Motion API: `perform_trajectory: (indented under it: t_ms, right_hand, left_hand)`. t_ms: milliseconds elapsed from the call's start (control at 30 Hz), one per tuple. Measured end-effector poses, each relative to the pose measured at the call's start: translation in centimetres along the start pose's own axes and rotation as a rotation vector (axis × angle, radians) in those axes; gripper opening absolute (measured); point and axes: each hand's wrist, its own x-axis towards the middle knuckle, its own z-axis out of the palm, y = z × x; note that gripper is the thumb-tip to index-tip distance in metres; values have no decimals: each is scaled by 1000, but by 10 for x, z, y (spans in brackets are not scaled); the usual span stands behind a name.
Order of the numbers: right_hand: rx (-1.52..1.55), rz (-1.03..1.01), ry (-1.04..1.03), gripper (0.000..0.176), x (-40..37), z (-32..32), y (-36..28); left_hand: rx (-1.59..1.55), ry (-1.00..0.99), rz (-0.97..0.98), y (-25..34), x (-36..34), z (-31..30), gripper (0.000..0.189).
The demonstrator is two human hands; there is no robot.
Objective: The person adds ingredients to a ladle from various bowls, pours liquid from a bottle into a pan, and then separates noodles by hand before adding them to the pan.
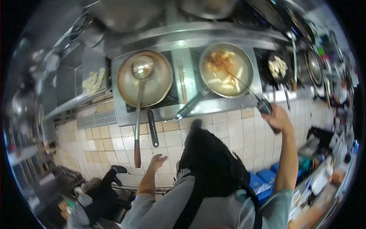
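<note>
My right hand point(279, 119) is closed around the black handle of a thin-stemmed utensil point(264, 107). Its slim dark stem reaches left into a pan point(249, 82), and I cannot make out the utensil's head. In that pan, pale pieces and a reddish-brown patch lie in cloudy liquid; its black handle point(191, 105) points toward me. My left hand point(157, 161) hangs low over the floor, fingers apart and holding nothing. Nearest to it are the wooden handle end of a large ladle point(137, 152) and the black handle of a wide pan point(119, 78), in which the ladle's bowl rests.
A small black pan point(278, 79) with pale pieces sits on the right burner. A crumpled cloth point(94, 81) lies by the sink point(72, 63) at left. People in dark clothes point(103, 196) are behind me at lower left and at far right. Blue containers point(266, 176) stand at lower right.
</note>
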Motion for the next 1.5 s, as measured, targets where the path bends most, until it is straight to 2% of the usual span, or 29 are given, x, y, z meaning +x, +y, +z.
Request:
perform_trajectory:
  t_ms: [67, 100, 133, 167, 200, 267, 300, 367, 467, 533, 600, 667, 733, 833, 900, 1000, 1033, 1067, 1100, 1167, 1233, 1333, 1433, 1500]
  right_hand:
    - [213, -141, 127, 52, 0, 32, 24]
    - [381, -186, 150, 52, -5, 37, 12]
    - [604, -300, 182, 47, 3, 63, 27]
    - [785, -302, 192, 44, -4, 70, 12]
    - [704, -196, 206, 47, -8, 73, 12]
    - [738, -189, 321, 53, -20, 88, 12]
    - [919, -256, 349, 56, -21, 103, 21]
    - [1041, -321, 369, 53, -33, 113, 16]
    - [1105, -402, 325, 51, -62, 127, 12]
    - [1106, -455, 294, 51, -82, 138, 12]
    - [1130, -479, 254, 60, -102, 160, 25]
    - [1183, -536, 203, 57, -123, 190, 39]
    - [1141, -463, 158, 54, -146, 221, 60]
    - [1216, -437, 110, 53, -187, 283, 99]
    - [1224, -379, 117, 52, -227, 307, 116]
    - [1280, -256, 182, 52, -290, 341, 139]
    - [1300, -234, 193, 63, -301, 360, 159]
    - [1317, -212, 203, 75, -309, 375, 171]
    - [1310, -164, 243, 75, -320, 383, 181]
    - [1300, -48, 332, 75, -337, 392, 183]
    - [1309, 60, 427, 75, -343, 393, 179]
    - [1345, 142, 508, 74, -343, 391, 130]
    - [1388, 176, 505, 74, -343, 394, 56]
    - [1435, 164, 461, 74, -343, 399, -3]
  left_hand:
    - [249, -17, 162, -6, 15, 2, 82]
    - [219, 2, 236, -11, 24, 3, 83]
    - [302, 41, 285, -12, 35, 5, 81]
    - [247, 67, 309, 1, 23, 5, 78]
    - [314, 179, 387, 10, 18, 7, 77]
    - [169, 193, 359, 30, -13, 3, 78]
    - [132, 223, 367, 29, -21, 7, 78]
    - [55, 223, 313, 16, -34, 8, 78]
    - [91, 230, 261, -38, -56, 17, 81]
    - [95, 297, 302, -91, -72, 25, 82]
    - [-20, 232, 102, -128, -113, 30, 83]
    - [-72, 312, 87, -195, -133, 50, 83]
    - [-110, 375, 67, -253, -162, 69, 84]
    - [-4, 379, -28, -320, -229, 74, 81]
    - [154, 125, -169, -342, -249, 62, 75]
    - [76, 261, -132, -343, -267, 40, 73]
    - [131, 293, -99, -329, -268, 28, 73]
    - [167, 382, 19, -335, -242, 18, 74]
    - [200, 469, 136, -342, -210, 8, 74]
    - [249, 545, 334, -321, -173, -13, 71]
    - [185, 459, 385, -271, -178, -35, 69]
    - [161, 434, 569, -256, -107, -51, 66]
    - [191, 383, 634, -243, -109, -75, 64]
    - [190, 320, 672, -258, -104, -89, 63]
